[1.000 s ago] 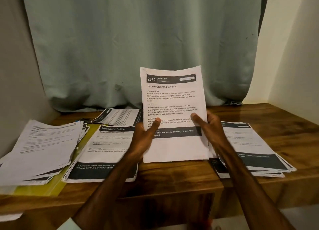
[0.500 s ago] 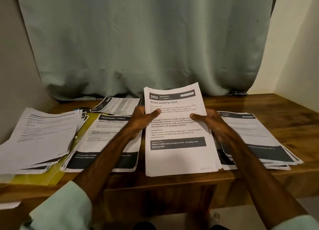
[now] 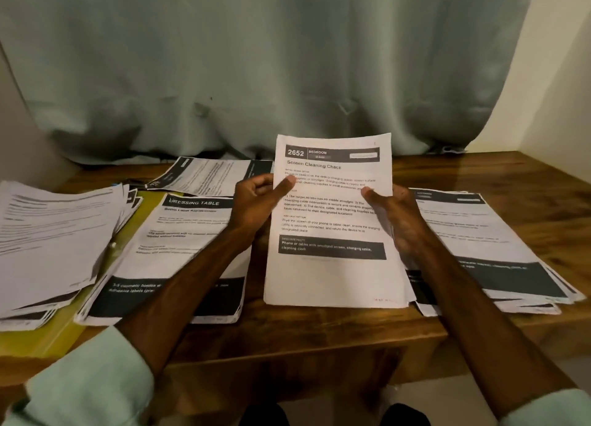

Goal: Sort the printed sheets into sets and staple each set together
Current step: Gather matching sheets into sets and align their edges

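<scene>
Two sleeves, pale green, at near edge: l. sleeve (image 3: 89,381), r. sleeve (image 3: 550,409). Wooden table (image 3: 303,333): front strip bare. Yellow folder (image 3: 41,339) at near l., partly covered by loose heap of printed sheets (image 3: 48,240). "Dressing Table" stack (image 3: 179,243) laid just r. of heap, crossed by l. forearm. "Screen Cleaning Check" set (image 3: 332,275), no. 2652, Bedroom, at table centre: lower edge seated on wood, top raised, gripped on both sides. Left hand (image 3: 252,201): thumb pressed on front at l. margin, fingers curled behind. Right hand (image 3: 396,214): thumb on front at r. margin, fingers hidden behind. "Kitchen" stack (image 3: 479,233) just r. of set. Further sheets (image 3: 208,176) at rear l. Grey-green curtain (image 3: 256,57) hung behind.
</scene>
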{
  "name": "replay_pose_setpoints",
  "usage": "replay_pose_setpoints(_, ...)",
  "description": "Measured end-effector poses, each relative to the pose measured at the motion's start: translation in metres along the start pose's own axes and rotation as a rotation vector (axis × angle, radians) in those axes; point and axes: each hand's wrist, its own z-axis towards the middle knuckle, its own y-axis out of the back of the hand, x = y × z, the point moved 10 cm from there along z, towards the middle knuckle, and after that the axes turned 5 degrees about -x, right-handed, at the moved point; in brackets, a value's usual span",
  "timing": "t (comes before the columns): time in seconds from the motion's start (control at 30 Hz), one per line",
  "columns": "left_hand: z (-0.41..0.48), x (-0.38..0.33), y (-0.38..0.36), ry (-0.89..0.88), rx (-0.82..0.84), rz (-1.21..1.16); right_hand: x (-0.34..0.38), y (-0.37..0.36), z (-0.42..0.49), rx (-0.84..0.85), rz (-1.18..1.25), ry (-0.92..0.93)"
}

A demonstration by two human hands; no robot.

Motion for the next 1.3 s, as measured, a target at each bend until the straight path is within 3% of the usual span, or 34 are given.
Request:
replay_pose_setpoints(0.17, 0.004, -0.004, 0.018, -0.046, -0.037, 0.022, -0.005, -0.001, -0.005, 0.036, 0.046, -0.026)
replay_pose_setpoints(0.7, 0.003, -0.025, 0.012, -0.274, 0.104, 0.105, 0.003, 0.006, -0.008, 0.009, 0.177, -0.061)
replay_pose_setpoints(1.0, 0.011, -0.031, 0.035, -0.254, 0.043, 0.074, 0.018, 0.012, -0.01, -0.045, 0.101, 0.014)
replay_pose_setpoints(1.3, 0.017, -0.014, 0.047, -0.025, -0.004, -0.023, 0.016, 0.019, -0.005, -0.08, 0.073, 0.039)
